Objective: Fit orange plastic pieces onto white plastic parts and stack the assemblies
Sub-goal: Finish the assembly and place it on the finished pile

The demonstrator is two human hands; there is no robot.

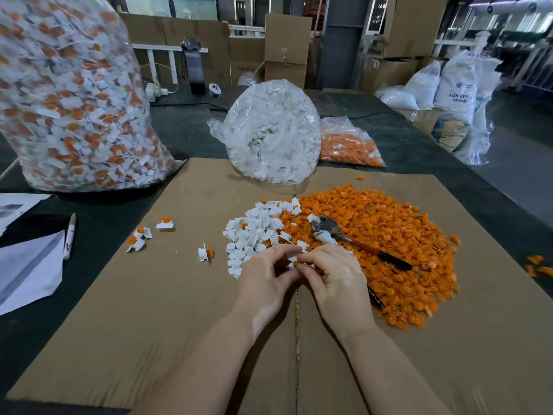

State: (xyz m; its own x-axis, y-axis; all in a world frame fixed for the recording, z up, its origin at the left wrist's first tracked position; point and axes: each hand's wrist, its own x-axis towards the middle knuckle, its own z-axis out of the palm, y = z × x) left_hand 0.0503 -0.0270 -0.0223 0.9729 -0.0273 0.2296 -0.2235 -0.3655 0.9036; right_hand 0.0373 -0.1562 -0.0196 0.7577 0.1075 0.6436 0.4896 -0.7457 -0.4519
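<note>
My left hand and my right hand meet over the cardboard sheet, fingertips together. Between them they pinch a small white part with an orange piece; most of it is hidden by my fingers. Just beyond my hands lies a pile of white parts, and to its right a wide heap of orange pieces. A few finished white-and-orange assemblies lie scattered to the left, one of them close to the white pile.
Pliers with dark handles lie on the orange heap. Behind stand a bag of white parts, a bag of orange pieces, and a big bag of assemblies at left. A marker and papers lie left of the cardboard.
</note>
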